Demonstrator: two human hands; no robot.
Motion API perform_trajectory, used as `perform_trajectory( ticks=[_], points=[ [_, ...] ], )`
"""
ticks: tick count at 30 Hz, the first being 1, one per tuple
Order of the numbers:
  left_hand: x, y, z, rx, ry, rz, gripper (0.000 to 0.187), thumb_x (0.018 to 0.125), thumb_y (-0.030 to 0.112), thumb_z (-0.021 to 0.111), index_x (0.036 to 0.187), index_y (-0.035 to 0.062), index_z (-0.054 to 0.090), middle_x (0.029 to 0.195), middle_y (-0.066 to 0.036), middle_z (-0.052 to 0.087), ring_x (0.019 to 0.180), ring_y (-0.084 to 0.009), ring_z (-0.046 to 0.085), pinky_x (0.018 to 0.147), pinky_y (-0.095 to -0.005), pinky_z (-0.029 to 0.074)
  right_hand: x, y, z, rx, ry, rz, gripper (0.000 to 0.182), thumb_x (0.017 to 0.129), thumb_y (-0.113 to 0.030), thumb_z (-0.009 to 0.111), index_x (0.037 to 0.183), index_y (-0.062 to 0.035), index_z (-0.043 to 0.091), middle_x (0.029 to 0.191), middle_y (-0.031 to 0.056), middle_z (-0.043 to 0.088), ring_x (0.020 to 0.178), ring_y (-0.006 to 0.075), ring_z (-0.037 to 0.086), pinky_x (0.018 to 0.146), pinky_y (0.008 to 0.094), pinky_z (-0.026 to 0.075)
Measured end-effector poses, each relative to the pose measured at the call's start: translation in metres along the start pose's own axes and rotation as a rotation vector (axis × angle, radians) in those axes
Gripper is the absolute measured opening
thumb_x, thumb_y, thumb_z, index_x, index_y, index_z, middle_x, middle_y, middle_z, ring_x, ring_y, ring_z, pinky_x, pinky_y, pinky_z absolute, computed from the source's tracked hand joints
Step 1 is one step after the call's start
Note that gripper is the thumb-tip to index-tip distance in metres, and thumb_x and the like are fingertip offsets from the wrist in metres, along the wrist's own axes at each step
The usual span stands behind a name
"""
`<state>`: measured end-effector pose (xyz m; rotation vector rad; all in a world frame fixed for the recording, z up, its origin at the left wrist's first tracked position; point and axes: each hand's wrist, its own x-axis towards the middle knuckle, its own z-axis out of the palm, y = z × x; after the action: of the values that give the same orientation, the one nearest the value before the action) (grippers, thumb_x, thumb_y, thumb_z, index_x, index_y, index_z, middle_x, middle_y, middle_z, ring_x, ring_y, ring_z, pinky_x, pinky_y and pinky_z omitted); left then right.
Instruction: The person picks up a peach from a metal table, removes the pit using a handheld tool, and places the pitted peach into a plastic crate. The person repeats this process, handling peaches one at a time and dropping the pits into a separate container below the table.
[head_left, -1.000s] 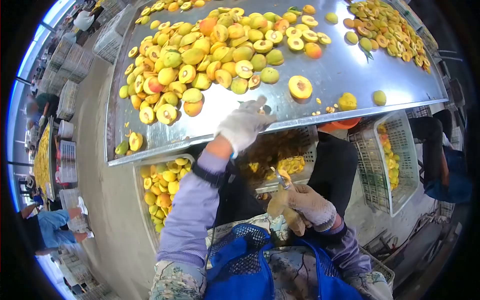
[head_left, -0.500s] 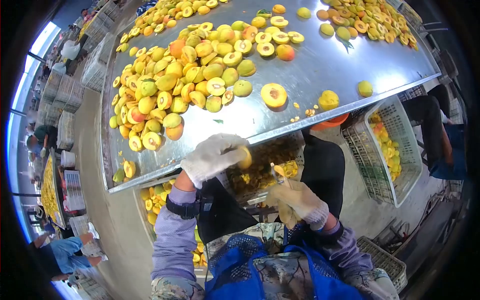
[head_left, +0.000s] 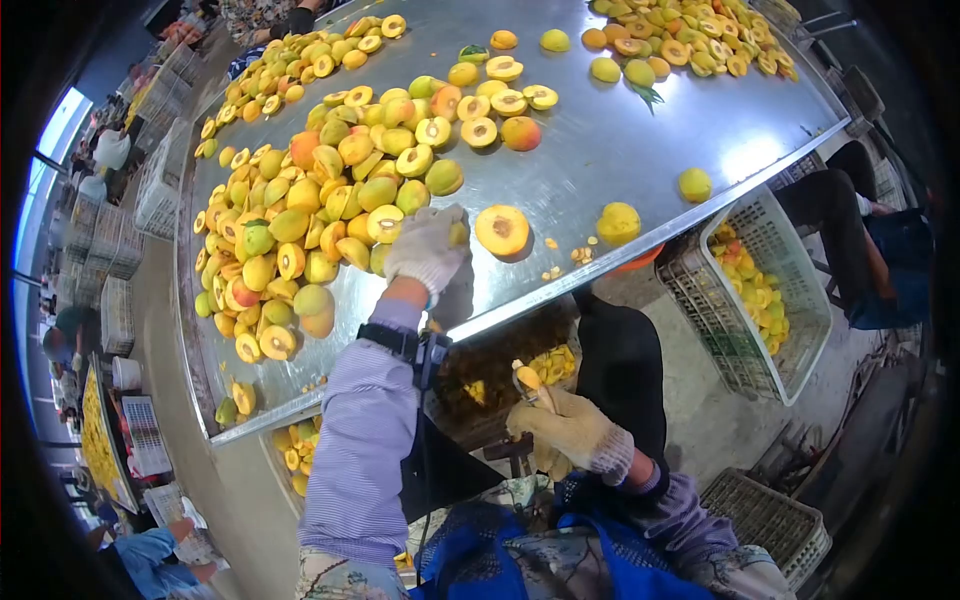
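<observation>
My left hand (head_left: 428,250), gloved in white, is stretched out over the near edge of the steel table (head_left: 640,150), fingers curled down over a yellow fruit (head_left: 459,234) at the fringe of the big heap of peaches (head_left: 320,200); only a sliver of that fruit shows past the glove, so I judge the hand is closed on it, though I cannot see the fingertips. The arm is nearly straight, striped sleeve pulled long, a dark band at the wrist, because the heap lies back from the edge and has to be reached from the seat below. Just right of the hand a halved peach (head_left: 501,230) lies cut face up with its stone hollow showing, with loose scraps near it toward the edge. My right hand (head_left: 565,428) stays low, under the table's near edge and close to my lap, fist clenched round the handle of a small pitting tool (head_left: 531,384) whose tip points up and carries a bit of yellow flesh; held there it is out of the reaching arm's way and sits over the crate of pits and scraps (head_left: 500,370) beneath the edge. A white basket (head_left: 790,300) of fruit stands at the right below the table's near right corner, and another person's leg shows beyond it.
</observation>
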<state>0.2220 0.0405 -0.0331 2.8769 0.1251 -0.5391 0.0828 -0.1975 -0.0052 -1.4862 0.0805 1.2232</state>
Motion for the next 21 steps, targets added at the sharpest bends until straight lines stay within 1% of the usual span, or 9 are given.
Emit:
perform_trajectory(
  ticks=[1,3,5,7,9,13,14,19,21],
  points=[
    [-0.002,-0.007,0.008,0.003,-0.003,0.002,0.060,0.088,0.030,0.059,0.142,0.0091,0.041,0.139,-0.015,0.048,0.125,-0.0310,0.048,0.102,-0.0402,0.042,-0.001,-0.002,0.001,0.004,0.000,0.000,0.032,0.091,-0.035,0.059,0.098,-0.0042,0.056,0.073,0.0040,0.061,0.064,0.0113,0.060,0.059,0.0255,0.047],
    [-0.007,-0.030,0.028,-0.909,0.029,-0.093,0.058,0.094,0.031,0.056,0.142,0.0039,0.040,0.130,-0.014,0.054,0.115,-0.0266,0.056,0.094,-0.0369,0.047,-0.001,-0.006,0.003,0.015,-0.055,-0.018,0.031,0.091,-0.035,0.059,0.096,-0.0043,0.055,0.076,0.0023,0.059,0.071,0.0095,0.058,0.066,0.0258,0.046],
    [-0.045,-0.030,0.030,-1.726,0.000,0.117,0.058,0.093,0.028,0.058,0.140,-0.0008,0.042,0.123,-0.011,0.058,0.104,-0.0165,0.060,0.076,-0.0283,0.052,0.011,0.009,0.003,-0.015,-0.024,-0.109,0.031,0.091,-0.035,0.059,0.095,-0.0044,0.055,0.075,0.0031,0.060,0.070,0.0105,0.059,0.065,0.0264,0.047],
    [-0.092,0.004,0.018,-1.906,0.007,0.112,0.056,0.093,0.025,0.056,0.141,0.0019,0.041,0.126,-0.014,0.057,0.104,-0.0181,0.060,0.077,-0.0313,0.052,0.011,0.011,0.008,-0.034,0.009,-0.192,0.032,0.091,-0.036,0.059,0.094,-0.0045,0.054,0.074,0.0039,0.061,0.069,0.0116,0.060,0.064,0.0269,0.048],
    [-0.126,0.026,0.007,-1.484,-0.060,0.120,0.051,0.092,0.015,0.053,0.139,-0.0034,0.041,0.119,-0.018,0.061,0.101,-0.0215,0.062,0.087,-0.0315,0.050,0.002,-0.011,0.009,-0.220,0.033,-0.090,0.032,0.092,-0.037,0.059,0.095,-0.0047,0.055,0.073,0.0055,0.063,0.067,0.0138,0.064,0.063,0.0282,0.049],
    [-0.138,0.037,0.026,-1.769,0.002,0.011,0.048,0.091,0.015,0.059,0.133,-0.0041,0.046,0.121,-0.014,0.062,0.102,-0.0179,0.061,0.087,-0.0294,0.050,-0.009,-0.008,0.016,-0.065,0.076,-0.172,0.032,0.091,-0.035,0.061,0.100,-0.0051,0.056,0.067,0.0051,0.065,0.061,0.0137,0.065,0.059,0.0275,0.051],
    [-0.141,0.042,0.024,-1.860,0.077,0.038,0.049,0.091,0.016,0.058,0.133,-0.0042,0.045,0.122,-0.014,0.061,0.102,-0.0186,0.061,0.088,-0.0302,0.050,-0.007,0.000,0.018,-0.117,0.149,-0.303,0.031,0.091,-0.034,0.061,0.101,-0.0050,0.056,0.065,0.0041,0.063,0.059,0.0122,0.064,0.056,0.0264,0.050],
    [-0.159,0.064,0.029,-1.986,0.268,0.076,0.053,0.097,0.032,0.049,0.138,-0.0017,0.043,0.136,-0.014,0.052,0.109,-0.0193,0.057,0.095,-0.0315,0.046,-0.024,-0.011,0.023,-0.061,0.116,-0.293,0.031,0.092,-0.034,0.060,0.101,-0.0050,0.056,0.066,0.0026,0.063,0.058,0.0109,0.063,0.055,0.0256,0.050],
    [-0.168,0.070,0.026,-1.944,0.263,0.074,0.056,0.098,0.036,0.048,0.139,-0.0014,0.043,0.132,-0.013,0.054,0.106,-0.0187,0.057,0.092,-0.0307,0.046,-0.028,-0.012,0.025,-0.065,0.107,-0.300,0.031,0.092,-0.034,0.060,0.101,-0.0049,0.056,0.066,0.0020,0.063,0.058,0.0102,0.063,0.054,0.0254,0.050]
  ],
)
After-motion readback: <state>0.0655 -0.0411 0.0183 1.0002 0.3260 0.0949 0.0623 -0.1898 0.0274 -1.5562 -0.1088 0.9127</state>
